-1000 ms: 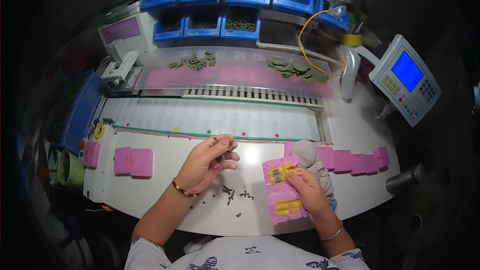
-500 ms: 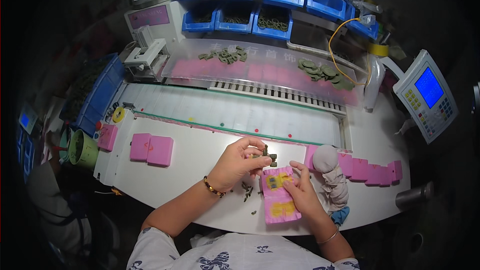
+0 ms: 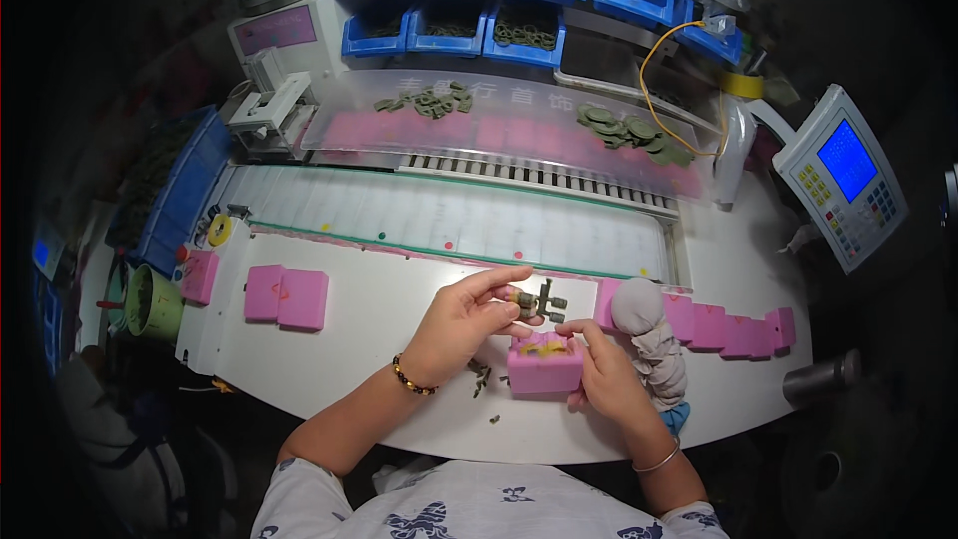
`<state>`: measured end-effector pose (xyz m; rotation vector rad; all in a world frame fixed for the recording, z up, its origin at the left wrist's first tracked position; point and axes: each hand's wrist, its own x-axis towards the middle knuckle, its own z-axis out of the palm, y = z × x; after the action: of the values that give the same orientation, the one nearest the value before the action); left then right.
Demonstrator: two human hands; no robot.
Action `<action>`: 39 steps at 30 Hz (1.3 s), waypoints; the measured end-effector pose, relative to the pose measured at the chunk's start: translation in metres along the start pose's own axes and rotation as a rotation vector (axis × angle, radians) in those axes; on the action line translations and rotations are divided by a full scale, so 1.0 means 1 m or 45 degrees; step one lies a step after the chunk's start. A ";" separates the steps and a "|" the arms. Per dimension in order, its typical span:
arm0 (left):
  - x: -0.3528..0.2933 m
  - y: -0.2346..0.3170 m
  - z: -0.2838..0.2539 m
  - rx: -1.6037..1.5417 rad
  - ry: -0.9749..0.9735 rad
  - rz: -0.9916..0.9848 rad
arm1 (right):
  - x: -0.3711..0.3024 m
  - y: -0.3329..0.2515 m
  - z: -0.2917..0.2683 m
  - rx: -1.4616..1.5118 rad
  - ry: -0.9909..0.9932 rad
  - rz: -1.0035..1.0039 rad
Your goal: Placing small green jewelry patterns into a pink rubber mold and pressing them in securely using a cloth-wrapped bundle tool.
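My left hand (image 3: 454,327) pinches a dark green branched wax piece (image 3: 547,299) with stubby ends, holding it above the table. Close by on the right, my right hand (image 3: 611,379) grips a pink rubber mold (image 3: 544,375) at its right side. The mold is tilted so that its smooth thick side shows, with a wavy upper edge and yellow stains along the top. Small green scraps (image 3: 481,375) lie on the white tabletop beside the mold. A pale grey rounded cloth bundle (image 3: 639,307) stands just right of my right hand.
Pink molds form a row (image 3: 709,326) at right; two more (image 3: 286,296) sit at left. A sunken white tray strip (image 3: 439,225) runs behind. Green pieces (image 3: 429,100) rest on a clear cover, below blue bins (image 3: 524,35). A control panel (image 3: 848,175) stands at right.
My right hand has tipped the mold, so its thick side shows instead of its stained face. The green piece in my left hand is turned and shows more clearly. The whole view has shifted slightly.
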<state>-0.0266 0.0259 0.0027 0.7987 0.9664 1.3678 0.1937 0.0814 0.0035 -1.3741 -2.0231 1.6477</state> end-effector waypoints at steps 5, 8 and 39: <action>-0.002 -0.005 -0.001 0.101 0.091 0.052 | 0.002 0.011 -0.004 -0.947 0.487 -0.581; -0.003 -0.003 0.003 0.099 0.071 0.046 | -0.004 -0.004 -0.006 -0.630 0.657 -0.661; -0.015 0.000 -0.023 -0.037 0.024 -0.199 | 0.002 -0.012 -0.008 1.314 0.165 -0.237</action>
<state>-0.0470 0.0097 -0.0052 0.6750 1.0007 1.2533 0.1912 0.0892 0.0159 -0.8257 -0.8873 1.9690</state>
